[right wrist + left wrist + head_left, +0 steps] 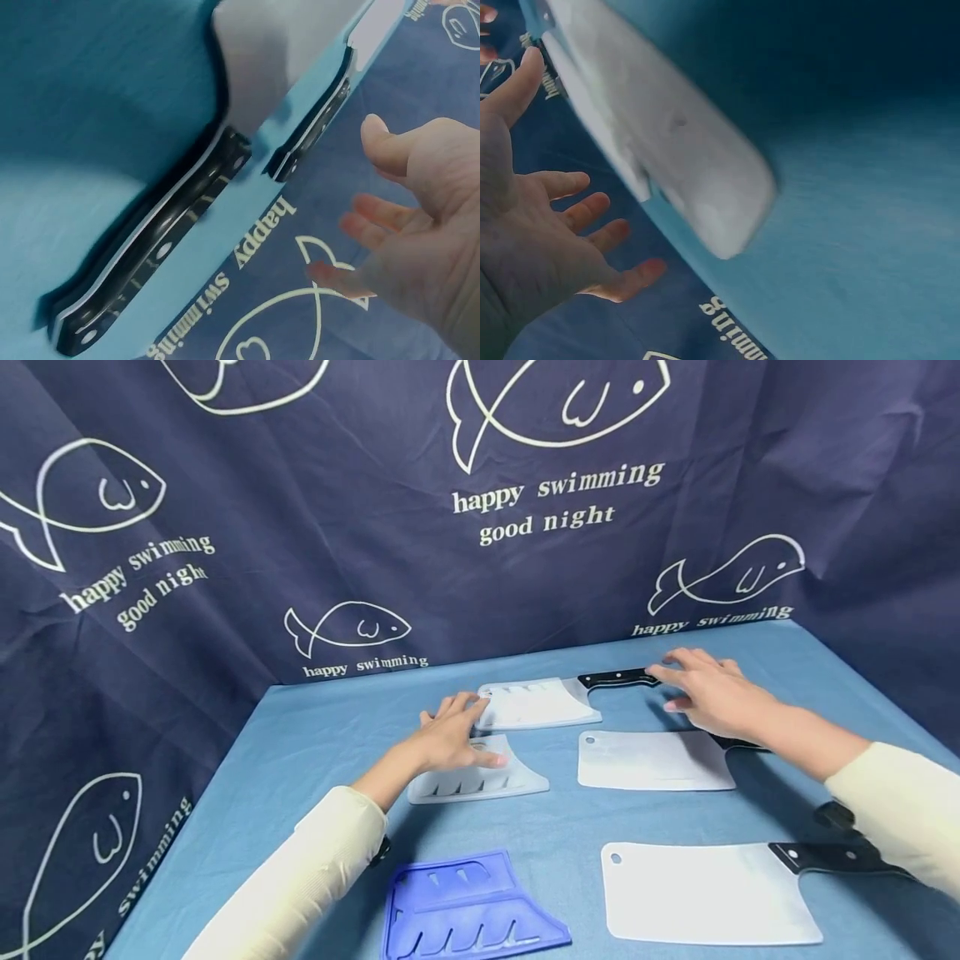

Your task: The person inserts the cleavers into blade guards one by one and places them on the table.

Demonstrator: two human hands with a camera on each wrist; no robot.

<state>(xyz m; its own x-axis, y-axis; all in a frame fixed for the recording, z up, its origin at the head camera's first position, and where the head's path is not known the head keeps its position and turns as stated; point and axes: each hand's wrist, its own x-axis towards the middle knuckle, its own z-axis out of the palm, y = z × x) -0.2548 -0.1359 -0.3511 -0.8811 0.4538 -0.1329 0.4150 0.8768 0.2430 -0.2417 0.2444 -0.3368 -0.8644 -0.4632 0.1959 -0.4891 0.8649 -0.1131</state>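
Lying near the far edge of a blue cloth (330, 735): one grey-bladed cleaver (576, 687), black riveted handle (618, 679), blade within a translucent white sheath (525, 705). Left hand (450, 735): fingers spread, holding nothing, near the sheath. Right hand (708, 689): fingers loosely extended, unladen, near the handle's end. Handling, best judged: steady the handle; touch only the sheath's flat faces.

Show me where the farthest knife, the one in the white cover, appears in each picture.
Head: the farthest knife lies a little right of and below centre.
Left wrist: the knife slants at upper left.
Right wrist: the knife slants at upper right.
Shared landmark: the blue curtain with white writing.
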